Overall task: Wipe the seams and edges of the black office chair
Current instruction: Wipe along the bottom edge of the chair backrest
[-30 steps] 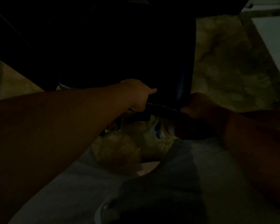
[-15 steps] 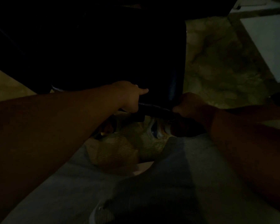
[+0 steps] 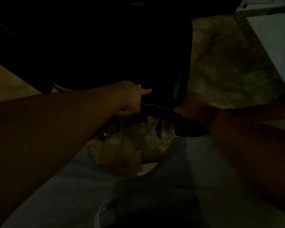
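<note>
Very dark frame; detail is limited. The black upholstered office chair (image 3: 105, 46) fills the upper left and centre of the view, its lower front edge running between the two hands.

Left hand (image 3: 132, 96): fingers curled over the chair's lower edge, one finger stretched out along the surface. Whether a cloth sits under it cannot be told.

Right hand (image 3: 192, 104): closed on the same edge near the chair's right corner, where a faint bluish sheen marks a vertical seam. Appears to grip the edge; a cloth cannot be made out here either.

Step in hand (judgement): wiping along the lower front edge. To do it well, hold the chair firmly with one hand so it neither rolls nor swivels, and draw the other along the seam in one continuous pass, pressing the fingertips into the piping so dirt lifts out of the groove. Turn the corner slowly; the seam bends there and is easy to skip. Better light would help check the result.

Containers: none identifiable. Below the edge lies the yellowish patterned floor (image 3: 229, 63); a small pale and blue object (image 3: 160, 130) rests there, unidentifiable. Grey trousers (image 3: 89, 186) occupy the foreground.
</note>
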Tool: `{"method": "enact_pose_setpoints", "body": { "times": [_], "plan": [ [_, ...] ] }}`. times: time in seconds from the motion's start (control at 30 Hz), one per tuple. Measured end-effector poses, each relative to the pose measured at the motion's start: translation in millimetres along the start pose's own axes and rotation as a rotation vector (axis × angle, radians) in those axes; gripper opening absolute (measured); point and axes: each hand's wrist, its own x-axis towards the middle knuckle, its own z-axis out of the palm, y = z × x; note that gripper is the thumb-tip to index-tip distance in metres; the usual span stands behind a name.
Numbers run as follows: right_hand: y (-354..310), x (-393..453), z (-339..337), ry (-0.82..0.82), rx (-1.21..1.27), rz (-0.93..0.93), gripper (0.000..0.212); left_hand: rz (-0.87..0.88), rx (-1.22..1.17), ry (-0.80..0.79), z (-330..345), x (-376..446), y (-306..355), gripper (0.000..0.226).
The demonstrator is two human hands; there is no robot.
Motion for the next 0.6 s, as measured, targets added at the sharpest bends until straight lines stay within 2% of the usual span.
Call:
{"method": "enact_pose_setpoints", "body": {
  "times": [0.07,0.2,0.3,0.4,0.53,0.6],
  "plan": [
    [1,1,0,-0.017,0.046,0.011,0.037,0.004,-0.005,0.005,0,0,0,0.091],
    [2,3,-1,0.077,-0.007,0.018,0.042,0.045,-0.013,0.042,5,4,-7,0.089],
    [3,2,2,0.016,0.008,-0.018,0.043,0.089,-0.088,0.052,7,-3,-17,0.087],
    [3,2,0,0.116,0.027,0.002,0.038,0.106,-0.156,0.099,3,-14,-35,0.084],
    [3,4,0,0.024,0.138,-0.012,0.030,0.027,-0.074,0.103,-5,-18,-62,0.088],
    [4,5,2,0.058,0.167,0.008,0.032,-0.029,-0.027,0.071,-8,-16,-71,0.091]
  ]
}}
